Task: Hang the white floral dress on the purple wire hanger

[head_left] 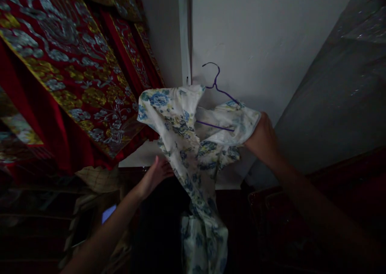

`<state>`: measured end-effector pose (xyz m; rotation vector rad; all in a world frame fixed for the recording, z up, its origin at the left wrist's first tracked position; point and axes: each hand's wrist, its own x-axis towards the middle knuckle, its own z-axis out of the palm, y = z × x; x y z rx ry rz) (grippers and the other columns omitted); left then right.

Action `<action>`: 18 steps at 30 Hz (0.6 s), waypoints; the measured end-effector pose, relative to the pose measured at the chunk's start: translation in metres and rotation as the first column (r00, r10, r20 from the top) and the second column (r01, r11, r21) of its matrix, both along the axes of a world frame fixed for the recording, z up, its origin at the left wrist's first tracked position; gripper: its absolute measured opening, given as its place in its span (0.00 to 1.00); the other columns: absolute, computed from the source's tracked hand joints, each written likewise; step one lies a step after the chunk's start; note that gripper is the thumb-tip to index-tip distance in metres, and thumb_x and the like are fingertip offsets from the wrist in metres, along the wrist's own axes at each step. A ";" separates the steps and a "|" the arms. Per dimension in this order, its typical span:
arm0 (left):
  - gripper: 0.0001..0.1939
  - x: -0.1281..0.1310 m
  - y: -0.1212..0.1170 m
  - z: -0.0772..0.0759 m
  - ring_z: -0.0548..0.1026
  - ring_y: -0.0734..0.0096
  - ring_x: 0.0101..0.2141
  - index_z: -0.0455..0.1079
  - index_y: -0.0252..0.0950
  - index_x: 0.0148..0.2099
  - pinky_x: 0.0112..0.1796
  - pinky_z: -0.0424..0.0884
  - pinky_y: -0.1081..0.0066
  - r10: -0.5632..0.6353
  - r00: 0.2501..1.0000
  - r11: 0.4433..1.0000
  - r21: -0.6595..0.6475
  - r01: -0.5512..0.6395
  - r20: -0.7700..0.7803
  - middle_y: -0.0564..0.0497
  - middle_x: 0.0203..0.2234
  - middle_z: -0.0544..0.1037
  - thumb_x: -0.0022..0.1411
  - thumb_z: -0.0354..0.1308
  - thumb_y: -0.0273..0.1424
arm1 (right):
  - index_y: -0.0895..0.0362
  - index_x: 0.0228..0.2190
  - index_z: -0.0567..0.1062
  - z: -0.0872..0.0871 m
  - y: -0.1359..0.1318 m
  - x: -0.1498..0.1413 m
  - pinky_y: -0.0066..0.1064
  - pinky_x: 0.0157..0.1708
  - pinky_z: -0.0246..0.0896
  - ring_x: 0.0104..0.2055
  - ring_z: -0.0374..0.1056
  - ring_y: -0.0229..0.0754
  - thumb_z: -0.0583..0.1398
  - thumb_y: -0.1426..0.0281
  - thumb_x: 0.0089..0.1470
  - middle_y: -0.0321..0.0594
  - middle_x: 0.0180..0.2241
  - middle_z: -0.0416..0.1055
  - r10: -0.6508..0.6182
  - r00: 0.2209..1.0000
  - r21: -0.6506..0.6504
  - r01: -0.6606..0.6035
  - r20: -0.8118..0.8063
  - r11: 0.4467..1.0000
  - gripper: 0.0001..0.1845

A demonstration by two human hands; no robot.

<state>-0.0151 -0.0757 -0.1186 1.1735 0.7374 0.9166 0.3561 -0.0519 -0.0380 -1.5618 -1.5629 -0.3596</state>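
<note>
A white garment with blue and yellow flowers hangs loosely on a thin purple wire hanger, whose hook points up and is free in the air. The hanger's lower bar shows through the wide neck opening. At the right shoulder edge of the cloth, my right hand grips the fabric, its fingertips partly hidden by it. My left hand is beside the left edge, thumb raised and fingers stretched towards the cloth; whether they touch it I cannot tell. The lower part of the garment hangs twisted and folded towards me.
Red cloth with gold and silver embroidery hangs at the left. A pale wall stands ahead, with clear plastic sheeting on the right. At lower left lie a lit screen and a checked cloth. The floor area is very dark.
</note>
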 end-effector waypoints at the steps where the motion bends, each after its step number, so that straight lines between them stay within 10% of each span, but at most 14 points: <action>1: 0.34 0.006 0.000 -0.001 0.77 0.49 0.54 0.76 0.37 0.55 0.60 0.65 0.50 0.058 0.998 0.998 -0.012 -0.057 0.023 0.40 0.53 0.80 0.58 0.61 0.58 | 0.61 0.50 0.67 0.006 0.004 -0.008 0.53 0.48 0.64 0.50 0.67 0.65 0.61 0.57 0.53 0.63 0.47 0.69 -0.023 1.000 0.017 0.023 0.008 1.000 0.28; 4: 0.28 0.023 -0.001 -0.002 0.76 0.48 0.55 0.79 0.32 0.50 0.60 0.64 0.54 0.281 0.959 0.960 -0.011 -0.281 0.043 0.41 0.50 0.82 0.50 0.74 0.42 | 0.64 0.53 0.65 0.008 0.008 -0.036 0.54 0.48 0.65 0.51 0.67 0.65 0.63 0.56 0.51 0.63 0.48 0.70 -0.001 0.999 0.063 -0.002 0.049 0.998 0.34; 11: 0.21 0.032 -0.022 -0.028 0.78 0.47 0.51 0.80 0.32 0.45 0.59 0.65 0.53 0.494 0.867 0.867 -0.103 -0.487 0.066 0.44 0.42 0.85 0.47 0.69 0.34 | 0.62 0.55 0.66 -0.007 -0.005 -0.056 0.55 0.51 0.64 0.53 0.67 0.64 0.63 0.59 0.53 0.61 0.50 0.70 0.090 0.993 0.111 -0.098 0.073 0.989 0.32; 18: 0.29 0.040 -0.057 -0.065 0.70 0.47 0.60 0.80 0.35 0.45 0.62 0.63 0.55 0.700 0.703 0.714 -0.148 -0.685 0.122 0.44 0.49 0.82 0.53 0.63 0.55 | 0.57 0.63 0.63 -0.045 -0.042 -0.072 0.61 0.63 0.51 0.66 0.56 0.63 0.65 0.60 0.51 0.57 0.63 0.63 0.326 0.937 0.179 -0.301 -0.127 0.937 0.41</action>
